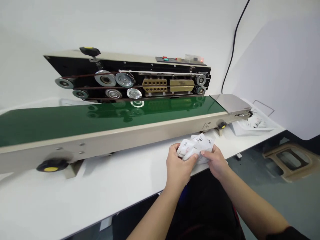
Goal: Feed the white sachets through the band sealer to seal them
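Note:
Both my hands hold a bunch of small white printed sachets [197,146] just above the front edge of the white table [105,190]. My left hand [178,166] is closed on the left side of the bunch, thumb over a sachet. My right hand [216,161] pinches the right side. Right behind the hands runs a band sealing machine with a green conveyor belt [100,118] and a black sealing head [130,81] with pulleys and brass blocks.
A white tray [252,128] with more sachets sits at the belt's right end. A black cable [232,46] runs up the white wall. A wooden stool [291,160] stands on the grey floor to the right. Black and yellow knobs [51,165] stick out of the machine's front.

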`<state>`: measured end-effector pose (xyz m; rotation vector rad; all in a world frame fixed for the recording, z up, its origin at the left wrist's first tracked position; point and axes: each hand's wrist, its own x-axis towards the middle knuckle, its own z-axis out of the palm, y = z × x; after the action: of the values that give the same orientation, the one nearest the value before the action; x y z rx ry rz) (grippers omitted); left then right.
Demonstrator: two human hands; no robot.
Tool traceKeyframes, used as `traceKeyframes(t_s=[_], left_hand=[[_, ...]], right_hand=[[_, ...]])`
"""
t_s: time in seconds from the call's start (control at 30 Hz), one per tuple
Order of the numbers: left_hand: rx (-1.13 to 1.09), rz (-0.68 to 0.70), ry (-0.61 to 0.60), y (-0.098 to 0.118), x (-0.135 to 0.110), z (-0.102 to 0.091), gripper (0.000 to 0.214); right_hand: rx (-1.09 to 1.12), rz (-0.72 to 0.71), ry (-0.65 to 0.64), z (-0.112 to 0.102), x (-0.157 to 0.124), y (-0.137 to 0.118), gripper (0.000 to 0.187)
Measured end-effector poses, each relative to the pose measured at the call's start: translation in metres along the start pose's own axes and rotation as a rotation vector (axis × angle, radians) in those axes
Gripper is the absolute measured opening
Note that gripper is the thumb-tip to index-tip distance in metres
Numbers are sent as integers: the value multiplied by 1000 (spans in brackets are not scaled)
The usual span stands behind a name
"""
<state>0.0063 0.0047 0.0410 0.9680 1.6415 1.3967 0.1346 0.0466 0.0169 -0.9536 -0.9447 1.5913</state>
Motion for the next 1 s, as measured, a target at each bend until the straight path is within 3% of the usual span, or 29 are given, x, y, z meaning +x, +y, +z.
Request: traceKeyframes(t_s=[0.23, 0.47, 0.57, 0.7, 0.9, 1.0], left_hand=[[20, 61, 17, -14, 17, -10, 58], [42, 47, -42, -19, 15, -14, 46], [62, 37, -28, -18, 14, -14, 43], [121, 46, -103, -20, 17, -17, 25], [511, 353, -106, -17, 31, -27, 29], [504, 297, -177, -14, 32, -28, 24]], right_hand=[[79, -79, -69, 15, 12, 5, 46], [91, -131, 36, 18, 20, 20, 32], [135, -126, 53, 22, 20, 20, 34], [153, -100, 56, 25, 19, 16, 36], [125, -120, -58, 25, 20, 13, 28], [98, -135, -55, 25, 21, 16, 22]])
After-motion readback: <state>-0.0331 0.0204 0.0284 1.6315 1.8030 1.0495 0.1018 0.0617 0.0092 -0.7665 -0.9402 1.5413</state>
